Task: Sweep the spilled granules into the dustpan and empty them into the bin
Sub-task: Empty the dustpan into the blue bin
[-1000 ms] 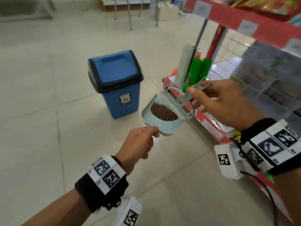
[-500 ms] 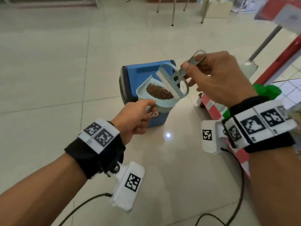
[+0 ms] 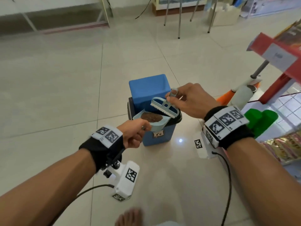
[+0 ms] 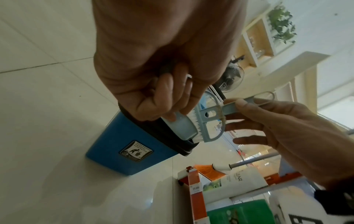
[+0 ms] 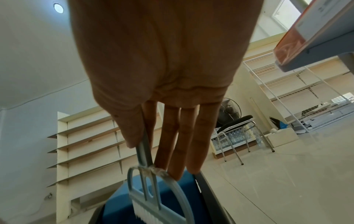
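Observation:
My left hand (image 3: 135,132) grips the handle of a pale blue dustpan (image 3: 156,123) that holds a heap of brown granules (image 3: 151,116). The dustpan hangs level over the front rim of the blue bin (image 3: 157,134), whose swing lid (image 3: 149,88) stands tilted up behind it. My right hand (image 3: 187,101) pinches the handle of a small pale blue brush (image 3: 164,106) between thumb and forefinger; its white bristles rest at the dustpan's far edge. From the left wrist view, the dustpan (image 4: 182,128), brush (image 4: 208,121) and bin (image 4: 132,145) show beneath my curled fingers. The brush (image 5: 153,201) hangs from my right hand.
A red store shelf (image 3: 280,51) with packets and green items (image 3: 260,121) stands close on the right. An orange and white mop head (image 3: 239,93) lies beside it. Chair legs (image 3: 179,17) stand far back. My bare foot (image 3: 128,217) shows at the bottom. Tiled floor extends left.
I have stepped closer, so the bin now sits right under my hands. The dustpan has moved over the bin's open rim, and the lid is swung up. The granules remain in the pan.

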### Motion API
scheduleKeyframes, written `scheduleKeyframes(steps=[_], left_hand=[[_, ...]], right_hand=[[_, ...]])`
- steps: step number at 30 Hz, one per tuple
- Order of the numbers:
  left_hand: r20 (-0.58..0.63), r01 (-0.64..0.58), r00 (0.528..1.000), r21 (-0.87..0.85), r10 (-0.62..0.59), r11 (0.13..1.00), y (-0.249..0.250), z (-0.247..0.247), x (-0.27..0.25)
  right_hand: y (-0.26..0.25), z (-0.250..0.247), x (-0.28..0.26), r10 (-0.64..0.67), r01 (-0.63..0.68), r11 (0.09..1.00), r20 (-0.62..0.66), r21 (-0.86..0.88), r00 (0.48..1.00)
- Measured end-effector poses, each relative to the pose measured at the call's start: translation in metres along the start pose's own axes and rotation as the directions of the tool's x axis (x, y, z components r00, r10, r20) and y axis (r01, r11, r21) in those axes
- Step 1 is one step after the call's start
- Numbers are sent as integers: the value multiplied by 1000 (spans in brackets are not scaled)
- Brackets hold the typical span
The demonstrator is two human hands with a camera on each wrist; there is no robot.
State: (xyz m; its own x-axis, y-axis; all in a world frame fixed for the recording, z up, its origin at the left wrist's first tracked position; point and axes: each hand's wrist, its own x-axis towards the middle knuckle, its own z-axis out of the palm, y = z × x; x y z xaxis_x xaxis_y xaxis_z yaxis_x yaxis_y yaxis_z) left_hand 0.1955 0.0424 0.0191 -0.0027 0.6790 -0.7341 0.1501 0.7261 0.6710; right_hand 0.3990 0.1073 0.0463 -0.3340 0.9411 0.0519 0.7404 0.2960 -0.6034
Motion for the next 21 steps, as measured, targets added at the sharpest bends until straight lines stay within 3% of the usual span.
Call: scheduleKeyframes(steps=[7,11,13,17,19,21], left_hand=[[-71,17,997,203,-3,979,8,-2,23],[-117,-95,982,372,148,923,13,-11,35],[-130,-182,953,473,273,862,16,-16,40],[-223,-221,865,634,449,741,32,-20,40],[-269,-259,822,609,503,750,41,-19,39],[-292,-307,806,537,514,786,49,-15,38]], right_hand=[[2,14,10,4,-4,1000,30,-7,1000],[-4,10,17,6,-2,999,82,-54,997],[-8,8,20,2,7,996,103,-84,995],[-14,6,20,-14,24,995,108,-96,994],[-17,4,19,-21,29,996,89,-86,996],[-20,2,20,-26,31,996,59,-82,998]])
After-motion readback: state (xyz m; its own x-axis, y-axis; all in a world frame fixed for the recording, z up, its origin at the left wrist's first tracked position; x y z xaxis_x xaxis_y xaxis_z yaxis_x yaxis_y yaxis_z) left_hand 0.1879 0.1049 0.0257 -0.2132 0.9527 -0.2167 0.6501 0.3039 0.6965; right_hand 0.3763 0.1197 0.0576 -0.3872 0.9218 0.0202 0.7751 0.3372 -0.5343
